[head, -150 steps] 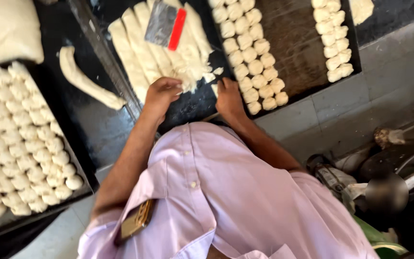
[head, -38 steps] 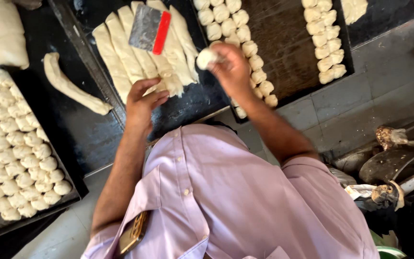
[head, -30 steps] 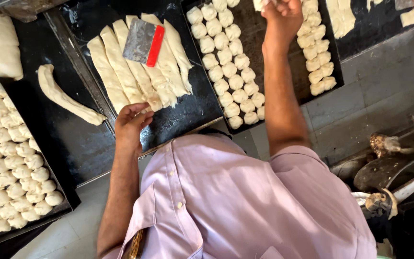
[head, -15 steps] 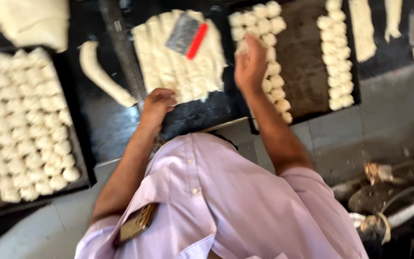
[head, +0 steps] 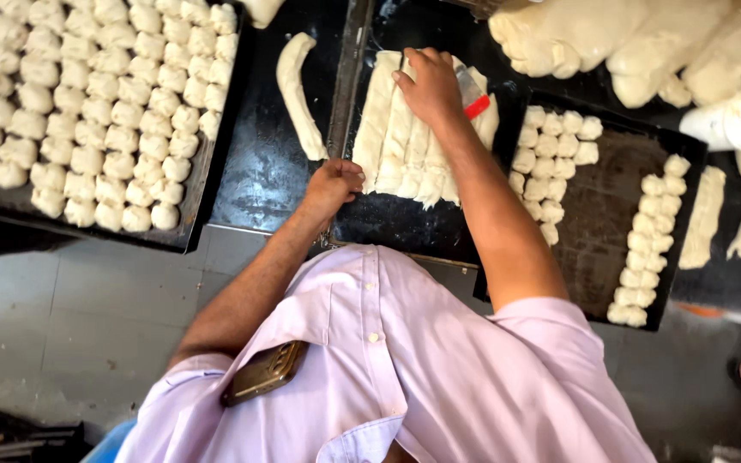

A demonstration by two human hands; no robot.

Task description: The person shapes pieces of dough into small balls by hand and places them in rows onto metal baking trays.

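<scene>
Lilac cotton is filling the near view: a smooth shirt (head: 439, 377) with a brass-coloured phone (head: 265, 372) poking from its chest pocket. Beyond it, the left hand (head: 331, 184) is resting curled on the black worktop (head: 263, 176), beside the near edge of the dough strips (head: 396, 137), fingers folded in and holding nothing I can see. The right hand (head: 429, 86) is lying farther out over those soft, pale, floury strips, covering a metal scraper (head: 473, 94) with a red handle; whether it is gripping the tool, I cannot tell. A loose dough log (head: 298, 90) is lying to the left. Dark trays (head: 216, 163) of small rounded pieces are flanking both sides, above a grey tiled floor (head: 70, 291). Big lumpy dough mounds (head: 611, 39) are sitting at the far right.
</scene>
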